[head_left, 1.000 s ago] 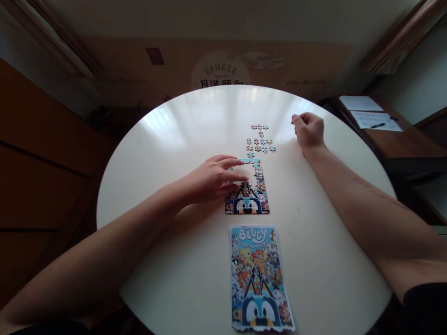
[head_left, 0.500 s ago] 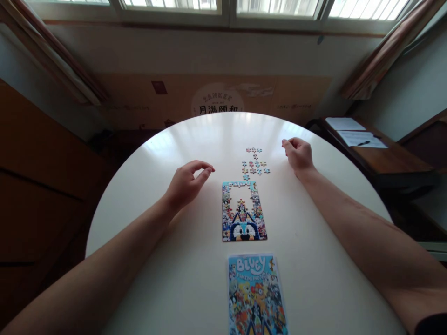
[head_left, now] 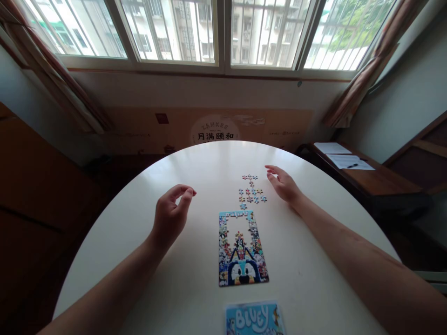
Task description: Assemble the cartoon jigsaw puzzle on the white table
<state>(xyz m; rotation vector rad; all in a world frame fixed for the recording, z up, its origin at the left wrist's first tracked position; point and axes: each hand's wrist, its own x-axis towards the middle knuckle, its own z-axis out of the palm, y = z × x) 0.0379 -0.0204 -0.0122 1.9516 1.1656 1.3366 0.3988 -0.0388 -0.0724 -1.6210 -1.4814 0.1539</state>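
My left hand [head_left: 172, 209] hovers over the table left of the puzzle. Its thumb and forefinger curl together at the tips; anything between them is hidden or too small to make out. Out to the right, beside the loose jigsaw pieces [head_left: 256, 199], my right hand [head_left: 283, 185] is open, its forefinger stretched out and its thumb apart, with nothing visible in it. The partly assembled jigsaw puzzle [head_left: 243, 267] lies between my forearms. It shows a blue dog's head at the bottom, and a gap in its upper middle bares the white surface.
Below the puzzle, a blue picture card [head_left: 253, 318] marked "Bluey" is cut off by the frame edge. Everything lies on a round white table [head_left: 122, 223]. Papers [head_left: 349, 162] and a pen [head_left: 352, 166] rest on a wooden side table at right. Windows and curtains stand behind.
The view has tilted up, showing more window and less of the card. My right hand has gone from closed to open and come nearer the loose pieces. My left hand has drawn away leftward.
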